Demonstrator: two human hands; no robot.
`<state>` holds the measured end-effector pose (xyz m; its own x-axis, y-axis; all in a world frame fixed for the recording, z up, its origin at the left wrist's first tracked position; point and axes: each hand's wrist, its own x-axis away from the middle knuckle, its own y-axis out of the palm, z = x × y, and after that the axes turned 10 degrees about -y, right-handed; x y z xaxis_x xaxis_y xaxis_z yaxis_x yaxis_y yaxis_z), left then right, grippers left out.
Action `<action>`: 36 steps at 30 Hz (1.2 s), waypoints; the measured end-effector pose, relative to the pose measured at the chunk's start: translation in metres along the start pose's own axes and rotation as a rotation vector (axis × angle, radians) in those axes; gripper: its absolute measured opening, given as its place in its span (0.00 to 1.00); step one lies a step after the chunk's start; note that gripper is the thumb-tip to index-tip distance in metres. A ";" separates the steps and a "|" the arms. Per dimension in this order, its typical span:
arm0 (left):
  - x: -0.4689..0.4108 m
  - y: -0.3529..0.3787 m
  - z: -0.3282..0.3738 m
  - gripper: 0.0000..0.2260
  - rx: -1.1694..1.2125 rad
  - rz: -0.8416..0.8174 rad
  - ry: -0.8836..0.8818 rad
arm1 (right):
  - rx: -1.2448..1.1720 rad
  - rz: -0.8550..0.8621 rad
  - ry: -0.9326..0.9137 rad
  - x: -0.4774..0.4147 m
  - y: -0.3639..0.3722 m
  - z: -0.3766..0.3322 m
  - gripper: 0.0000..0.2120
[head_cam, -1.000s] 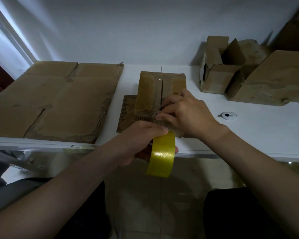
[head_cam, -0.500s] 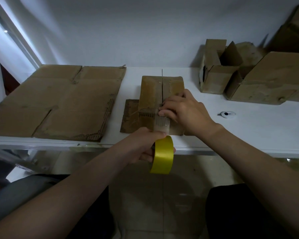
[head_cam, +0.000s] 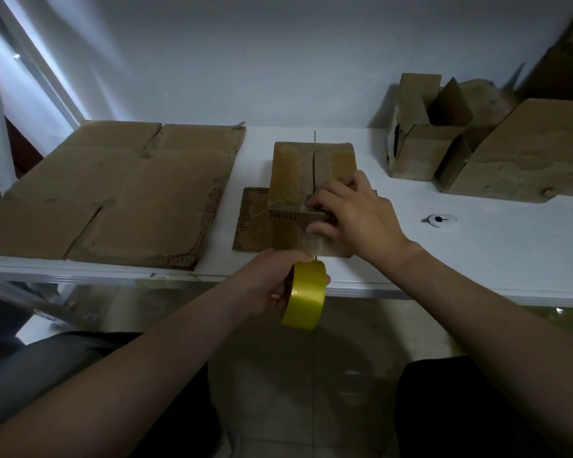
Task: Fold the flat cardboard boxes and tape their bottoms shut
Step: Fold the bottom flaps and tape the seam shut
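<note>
Left hand (head_cam: pixel 272 282) gripped the tape roll (head_cam: pixel 303 294); right hand (head_cam: pixel 354 213), fingers open, pressed the box (head_cam: pixel 291 173), its seam apparently part-taped. Flat cardboard (head_cam: pixel 113 193) on the left lay unfolded.

box (head_cam: pixel 298 173): matt rough cardboard | tape roll (head_cam: pixel 306 294): glossy yellow plastic | table (head_cam: pixel 477 259): smooth white

Dim, bluish daylight from upper left; edges bent by wide-angle lens.
</note>
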<state>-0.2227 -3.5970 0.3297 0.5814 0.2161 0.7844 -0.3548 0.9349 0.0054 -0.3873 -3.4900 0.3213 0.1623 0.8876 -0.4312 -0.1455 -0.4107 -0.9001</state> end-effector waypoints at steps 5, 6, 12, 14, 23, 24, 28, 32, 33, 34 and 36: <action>-0.001 0.001 0.005 0.13 0.114 -0.014 0.044 | -0.038 0.006 -0.014 0.001 0.002 0.003 0.23; -0.003 0.000 0.006 0.14 0.141 0.004 0.049 | -0.033 0.001 -0.012 0.001 0.003 0.003 0.23; -0.007 0.000 0.008 0.13 0.139 0.023 0.100 | -0.035 -0.061 0.010 -0.004 -0.004 0.003 0.24; -0.006 0.002 0.008 0.12 0.108 0.019 0.119 | -0.073 -0.027 0.034 -0.001 -0.015 0.004 0.23; -0.002 0.012 0.005 0.11 0.033 0.115 0.159 | 0.007 -0.173 0.447 0.083 -0.025 0.090 0.18; -0.001 0.014 0.005 0.12 0.037 0.121 0.161 | 0.017 -0.277 0.515 0.095 -0.023 0.099 0.20; 0.001 0.019 0.002 0.12 0.059 0.138 0.180 | 0.016 -0.597 0.623 0.126 -0.014 0.116 0.23; -0.001 0.023 0.000 0.10 0.073 0.178 0.181 | -0.068 -0.382 0.593 0.135 -0.003 0.122 0.14; -0.001 0.023 -0.001 0.10 0.078 0.187 0.178 | -0.132 -0.299 0.620 0.133 -0.003 0.118 0.10; -0.002 0.022 -0.001 0.11 0.079 0.194 0.174 | -0.215 -0.219 0.663 0.130 -0.005 0.114 0.07; -0.004 0.020 -0.002 0.13 0.079 0.204 0.165 | -0.344 -0.155 0.774 0.125 -0.008 0.104 0.10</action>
<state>-0.2302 -3.5782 0.3254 0.6012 0.4466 0.6627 -0.5290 0.8440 -0.0889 -0.4676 -3.3540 0.2811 0.7938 0.5981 -0.1104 0.2170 -0.4481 -0.8673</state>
